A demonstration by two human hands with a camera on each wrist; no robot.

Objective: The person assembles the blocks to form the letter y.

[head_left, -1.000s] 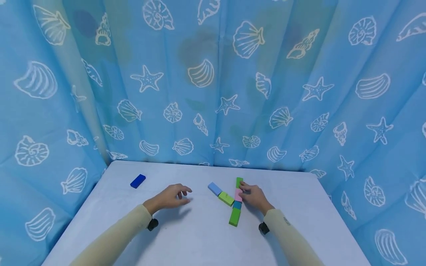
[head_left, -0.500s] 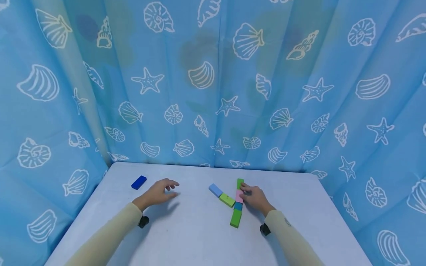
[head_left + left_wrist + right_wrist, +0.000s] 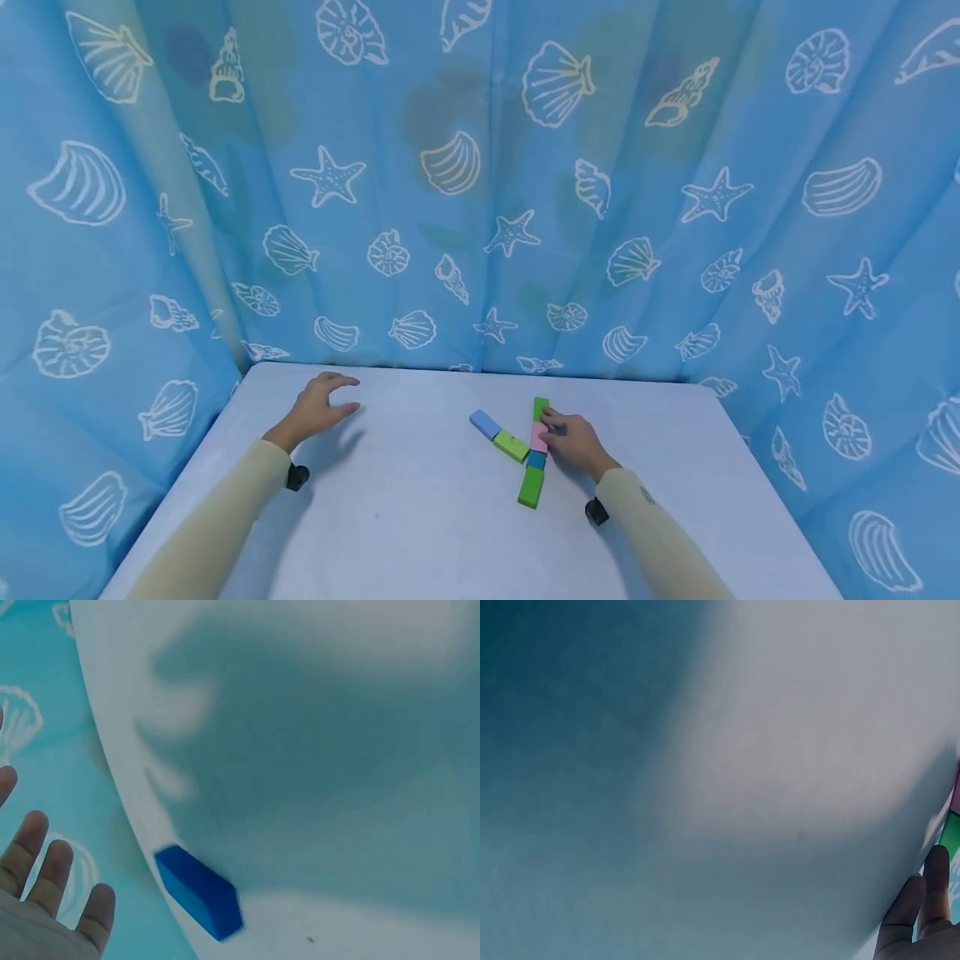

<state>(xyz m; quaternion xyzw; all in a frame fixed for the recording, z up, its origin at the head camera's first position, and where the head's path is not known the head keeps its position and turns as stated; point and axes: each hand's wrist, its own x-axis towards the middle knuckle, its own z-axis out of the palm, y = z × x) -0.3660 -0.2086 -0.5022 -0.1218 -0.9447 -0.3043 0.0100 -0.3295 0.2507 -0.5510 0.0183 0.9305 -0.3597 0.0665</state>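
My left hand [image 3: 311, 410] hovers over the table's far left, thumb and fingers spread, holding nothing. A dark blue block [image 3: 199, 892] lies on the table near it in the left wrist view; in the head view the hand hides it. The fingers of my right hand [image 3: 576, 442] touch the right side of a pink block [image 3: 538, 437]. That block stands in a line with a green block [image 3: 541, 408] behind it, then a teal-blue block [image 3: 536, 459] and a larger green block [image 3: 531, 487] in front. In the right wrist view, fingers [image 3: 935, 889] extend beside the green block.
A lime block [image 3: 512, 447] and a light blue block [image 3: 485, 424] join end to end, slanting away to the left from the line's middle. A blue seashell curtain [image 3: 465, 217] hangs behind and beside the white table [image 3: 420, 517].
My left hand has moved left and away from me, ending over the dark blue block, which it now covers in the head view. The right hand and the joined blocks have stayed in place.
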